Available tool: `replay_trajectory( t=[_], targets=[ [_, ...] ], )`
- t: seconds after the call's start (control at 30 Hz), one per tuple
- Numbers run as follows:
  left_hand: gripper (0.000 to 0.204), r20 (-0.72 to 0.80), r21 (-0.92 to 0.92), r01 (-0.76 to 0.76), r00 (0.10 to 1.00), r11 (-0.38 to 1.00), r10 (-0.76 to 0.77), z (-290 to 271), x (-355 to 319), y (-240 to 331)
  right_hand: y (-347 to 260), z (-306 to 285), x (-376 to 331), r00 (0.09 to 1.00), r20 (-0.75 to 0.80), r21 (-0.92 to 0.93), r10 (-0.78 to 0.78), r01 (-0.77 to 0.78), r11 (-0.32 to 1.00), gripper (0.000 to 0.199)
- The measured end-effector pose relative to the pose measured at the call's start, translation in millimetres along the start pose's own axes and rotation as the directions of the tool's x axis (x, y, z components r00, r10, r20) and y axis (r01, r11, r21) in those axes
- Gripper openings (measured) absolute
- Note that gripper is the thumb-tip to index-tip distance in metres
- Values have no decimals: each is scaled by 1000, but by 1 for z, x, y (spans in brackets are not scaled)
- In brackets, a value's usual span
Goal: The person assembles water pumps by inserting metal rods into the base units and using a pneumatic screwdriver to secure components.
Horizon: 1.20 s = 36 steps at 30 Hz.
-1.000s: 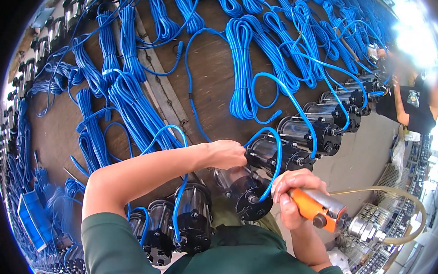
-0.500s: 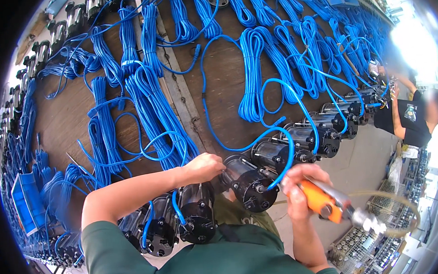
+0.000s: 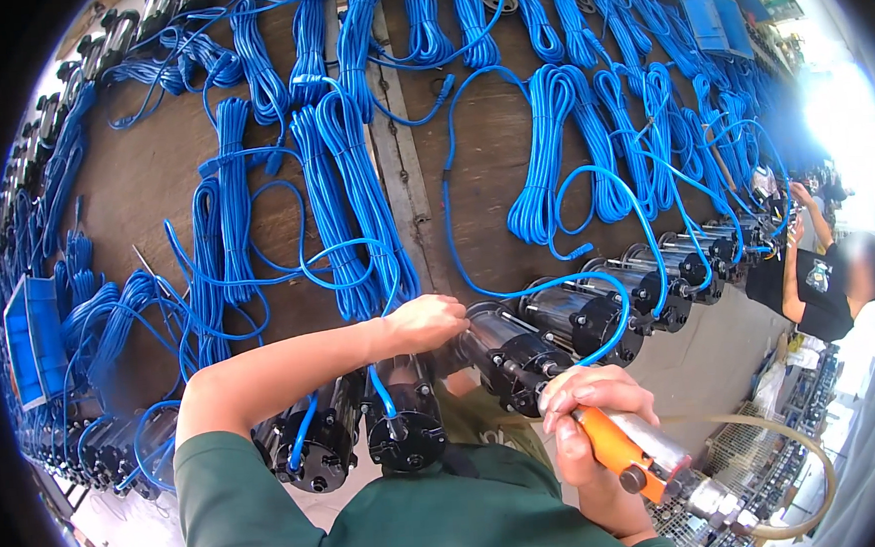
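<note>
My right hand [image 3: 596, 404] is wrapped round an orange and silver air-powered driver [image 3: 634, 452], with a hose at its rear. Its front end is hidden by my fingers, close to the black end cap of a clear-walled cylinder [image 3: 509, 334]. A blue cable [image 3: 622, 312] arches from behind my right hand toward the table. Beside that cylinder, at its left, my left hand [image 3: 425, 322] is closed with the fingers curled. Whatever those fingers hold, if anything, is hidden. Just below my left forearm sits another black-capped cylinder [image 3: 405, 431] with a blue cable at its cap.
Coiled blue cable bundles [image 3: 546, 157] cover much of the brown table [image 3: 454, 212]. More cylinders [image 3: 575, 315] line its near edge. A blue bin [image 3: 36, 343] stands far left, another blue bin [image 3: 715, 21] far right. A tan air hose [image 3: 820, 461] loops at lower right. A co-worker [image 3: 819, 285] works at right.
My right hand has brought the driver left and down, up to the cylinder's end cap. My left hand stays closed beside the cylinder. The whole view has shifted somewhat.
</note>
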<state>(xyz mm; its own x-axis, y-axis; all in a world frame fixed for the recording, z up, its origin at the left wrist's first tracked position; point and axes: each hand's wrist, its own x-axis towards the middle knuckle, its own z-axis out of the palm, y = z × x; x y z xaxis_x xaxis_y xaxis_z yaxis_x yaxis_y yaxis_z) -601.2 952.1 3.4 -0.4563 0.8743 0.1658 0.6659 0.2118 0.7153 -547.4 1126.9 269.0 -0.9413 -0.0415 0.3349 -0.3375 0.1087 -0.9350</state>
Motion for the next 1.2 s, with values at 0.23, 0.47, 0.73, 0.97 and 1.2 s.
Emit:
replay_trajectory(
  t=[0.23,0.47,0.73,0.97,1.2],
  targets=[
    [25,3,-2,-4,1000,1000,4,0,3,0,30,9,4,994,41,40,-98,96,995,23],
    [25,102,-138,191,979,972,-178,-9,10,5,16,-11,17,967,162,95,-198,184,978,28],
    [77,229,-313,400,912,861,-340,-36,28,10,2,-63,5,993,33,538,-111,76,840,28],
    [68,377,-327,441,872,836,-313,-44,43,2,22,-84,-11,996,-90,436,-31,67,897,27],
    [59,394,-395,491,854,777,-339,-51,56,2,40,-95,-17,993,-102,567,-60,107,817,26]
  ],
)
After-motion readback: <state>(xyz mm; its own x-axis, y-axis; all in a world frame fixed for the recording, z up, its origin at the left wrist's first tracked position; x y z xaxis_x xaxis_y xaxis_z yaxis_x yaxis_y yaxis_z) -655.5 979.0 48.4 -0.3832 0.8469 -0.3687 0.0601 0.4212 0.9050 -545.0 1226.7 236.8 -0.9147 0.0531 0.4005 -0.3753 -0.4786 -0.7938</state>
